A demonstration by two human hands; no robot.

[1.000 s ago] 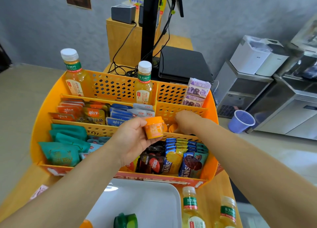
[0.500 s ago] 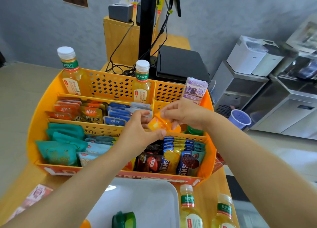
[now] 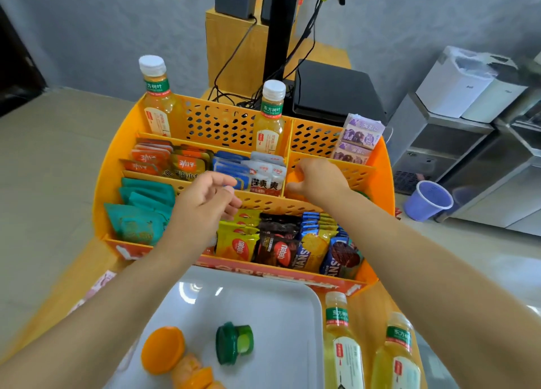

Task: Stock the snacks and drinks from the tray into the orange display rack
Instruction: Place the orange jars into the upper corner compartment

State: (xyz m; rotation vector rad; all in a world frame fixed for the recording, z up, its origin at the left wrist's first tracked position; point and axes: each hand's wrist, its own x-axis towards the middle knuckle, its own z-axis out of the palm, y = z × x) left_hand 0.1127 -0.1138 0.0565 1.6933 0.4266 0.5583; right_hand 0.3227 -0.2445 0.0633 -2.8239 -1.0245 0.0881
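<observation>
The orange display rack (image 3: 111, 183) stands ahead, tiered and filled with snack packets, with two tea bottles (image 3: 158, 95) (image 3: 270, 116) upright in its back row. My right hand (image 3: 317, 180) reaches into the middle-right compartment, its fingers curled over a small orange jelly cup (image 3: 293, 175). A green cup (image 3: 363, 194) peeks out beside that wrist. Over the middle divider my left hand (image 3: 205, 204) hovers, holding nothing, fingers apart. On the white tray (image 3: 269, 306) below lie orange cups (image 3: 164, 349) and a green cup (image 3: 234, 341). Two more tea bottles (image 3: 341, 339) (image 3: 398, 356) stand right of the tray.
Purple packets (image 3: 360, 136) lean in the rack's back-right corner. Behind the rack are a black device (image 3: 333, 90), a monitor pole (image 3: 278, 28) and cables. A purple plastic cup (image 3: 427, 201) and steel cabinets (image 3: 468, 160) are to the right.
The orange cup passed from my left hand to my right, which lowered it into the middle-right compartment. My left hand let go and drew back to the left.
</observation>
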